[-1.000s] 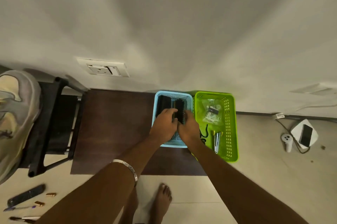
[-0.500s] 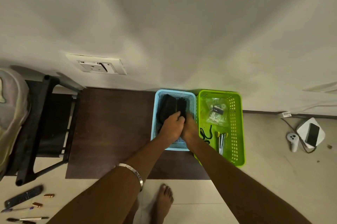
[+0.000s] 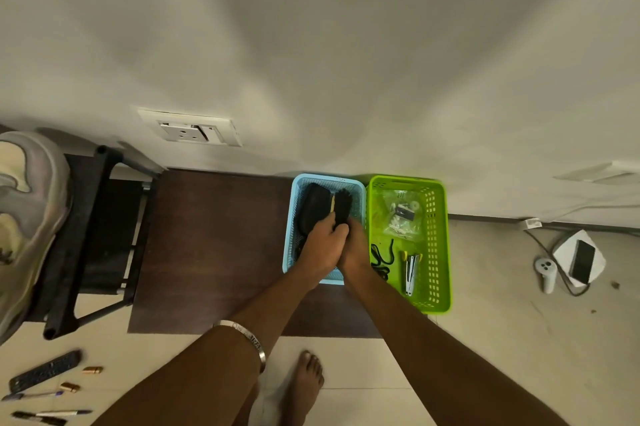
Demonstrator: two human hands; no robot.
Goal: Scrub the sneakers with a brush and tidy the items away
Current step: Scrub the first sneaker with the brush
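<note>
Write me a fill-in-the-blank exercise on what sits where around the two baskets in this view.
1. Both hands, the left hand and the right hand, reach into the ____ basket.
2. The brush lies in the basket with its black bristles facing the ____ basket.
3. The stapler lies inside the ____ basket.
4. The phone lies on the ____, right of both baskets.

Missing words: blue; green; green; floor
</note>
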